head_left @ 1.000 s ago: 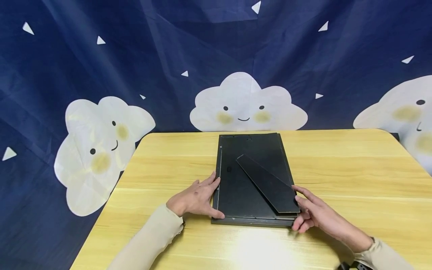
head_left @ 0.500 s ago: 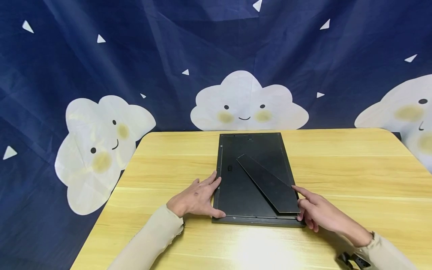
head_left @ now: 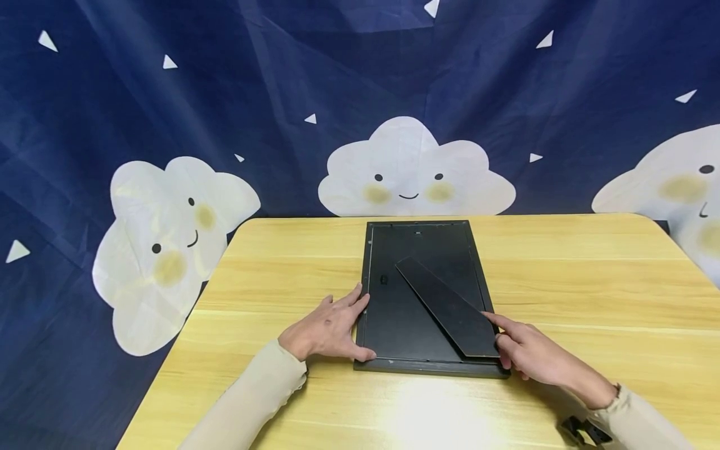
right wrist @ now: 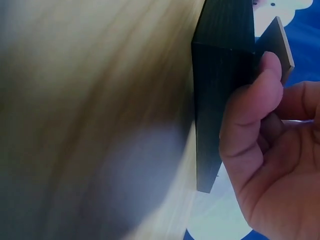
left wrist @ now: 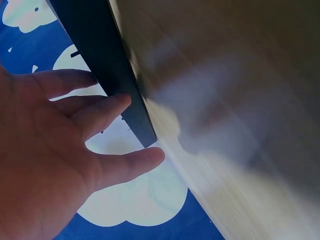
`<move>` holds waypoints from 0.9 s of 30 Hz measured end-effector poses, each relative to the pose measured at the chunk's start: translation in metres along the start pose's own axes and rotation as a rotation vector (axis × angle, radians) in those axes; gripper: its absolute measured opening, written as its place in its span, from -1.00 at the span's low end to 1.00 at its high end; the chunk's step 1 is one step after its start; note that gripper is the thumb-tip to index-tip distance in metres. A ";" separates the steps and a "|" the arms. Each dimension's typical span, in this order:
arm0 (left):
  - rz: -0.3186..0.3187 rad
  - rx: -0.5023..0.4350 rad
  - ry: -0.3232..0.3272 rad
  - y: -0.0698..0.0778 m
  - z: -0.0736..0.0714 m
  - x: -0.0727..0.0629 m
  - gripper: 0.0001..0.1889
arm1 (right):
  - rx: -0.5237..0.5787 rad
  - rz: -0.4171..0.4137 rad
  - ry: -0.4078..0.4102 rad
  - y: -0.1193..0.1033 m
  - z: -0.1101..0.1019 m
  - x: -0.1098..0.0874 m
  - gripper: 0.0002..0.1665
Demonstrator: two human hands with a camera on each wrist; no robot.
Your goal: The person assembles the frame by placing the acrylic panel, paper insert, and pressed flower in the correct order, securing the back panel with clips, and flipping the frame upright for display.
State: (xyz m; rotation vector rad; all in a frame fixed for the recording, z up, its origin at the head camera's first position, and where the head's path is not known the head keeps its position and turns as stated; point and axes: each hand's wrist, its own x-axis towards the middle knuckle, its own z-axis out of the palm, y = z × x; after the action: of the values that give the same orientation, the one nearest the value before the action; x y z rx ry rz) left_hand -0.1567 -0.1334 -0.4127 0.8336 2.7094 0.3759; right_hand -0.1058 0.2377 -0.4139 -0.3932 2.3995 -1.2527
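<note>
A black picture frame [head_left: 402,328] lies on its face, back side up, in the middle of the table. Its black easel stand [head_left: 450,309] slants across the back, the wide end at lower right. My left hand [head_left: 332,328] rests on the lower left edge, fingers spread and thumb at the corner. In the left wrist view, fingertips meet the frame's side [left wrist: 107,57]. With bent fingers my right hand [head_left: 534,356] pinches the stand's wide end. The right wrist view has the stand's tip [right wrist: 281,47] standing out from the frame's back, a finger against it.
The light wooden table [head_left: 270,275] extends to both sides of the frame. Behind it hangs a dark blue cloth [head_left: 292,56] printed with white clouds. A small black object [head_left: 585,431] shows beneath the right sleeve.
The frame's lower right corner has come out from behind my right fingers. That hand has shifted its hold, index finger further over the stand's edge. My left hand stays put.
</note>
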 end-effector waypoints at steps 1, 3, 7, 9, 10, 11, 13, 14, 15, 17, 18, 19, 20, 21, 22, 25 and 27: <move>0.000 -0.002 -0.001 0.000 0.000 0.000 0.16 | 0.002 -0.002 -0.004 0.000 0.000 0.000 -0.40; -0.003 -0.013 -0.007 -0.001 -0.001 -0.001 0.15 | -0.003 -0.002 -0.003 0.000 0.000 0.000 -0.39; 0.000 -0.040 -0.010 -0.001 -0.002 -0.002 0.13 | -0.044 0.018 0.009 -0.001 -0.003 0.001 -0.39; 0.005 -0.049 -0.009 -0.002 -0.002 -0.002 0.12 | -0.124 0.007 0.036 -0.001 -0.004 0.001 -0.40; 0.008 -0.051 -0.008 -0.002 -0.002 -0.002 0.11 | -0.164 0.007 0.046 -0.001 -0.005 0.000 -0.40; 0.010 -0.053 -0.007 -0.002 -0.002 -0.002 0.11 | -0.206 0.000 0.061 0.000 -0.005 0.000 -0.40; 0.010 -0.055 -0.007 -0.002 -0.001 -0.002 0.10 | -0.279 -0.013 0.080 0.001 -0.005 -0.002 -0.39; 0.008 -0.058 -0.008 -0.002 0.000 -0.001 0.10 | -0.310 -0.015 0.084 0.002 -0.005 -0.002 -0.38; 0.005 -0.063 -0.009 -0.002 0.001 -0.001 0.10 | -0.313 -0.016 0.075 0.003 -0.006 -0.003 -0.36; -0.006 -0.076 -0.016 -0.002 0.001 -0.001 0.10 | -0.324 -0.030 0.057 0.006 -0.008 -0.003 -0.31; -0.014 -0.083 -0.022 -0.002 0.001 -0.001 0.10 | -0.319 -0.042 0.040 0.008 -0.009 -0.002 -0.30; -0.023 -0.091 -0.031 -0.002 0.001 -0.001 0.10 | -0.310 -0.053 0.023 0.009 -0.011 -0.002 -0.29; -0.032 -0.099 -0.039 -0.002 0.001 0.000 0.10 | -0.303 -0.060 0.009 0.011 -0.012 -0.002 -0.28; -0.040 -0.105 -0.047 -0.002 0.001 0.000 0.10 | -0.294 -0.068 -0.006 0.012 -0.013 -0.001 -0.27; -0.049 -0.109 -0.055 -0.002 0.001 0.000 0.11 | -0.287 -0.073 -0.016 0.013 -0.014 -0.001 -0.26; -0.063 -0.118 -0.073 -0.001 0.000 0.000 0.12 | -0.280 -0.085 -0.036 0.015 -0.017 0.000 -0.19; -0.067 -0.122 -0.078 -0.001 -0.001 0.001 0.12 | -0.292 -0.100 -0.037 0.016 -0.017 0.000 -0.16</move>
State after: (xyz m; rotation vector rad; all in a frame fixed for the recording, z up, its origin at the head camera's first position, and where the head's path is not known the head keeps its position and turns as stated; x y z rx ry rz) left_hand -0.1580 -0.1340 -0.4127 0.7068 2.6060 0.4780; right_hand -0.1152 0.2589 -0.4183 -0.6223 2.5630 -0.9243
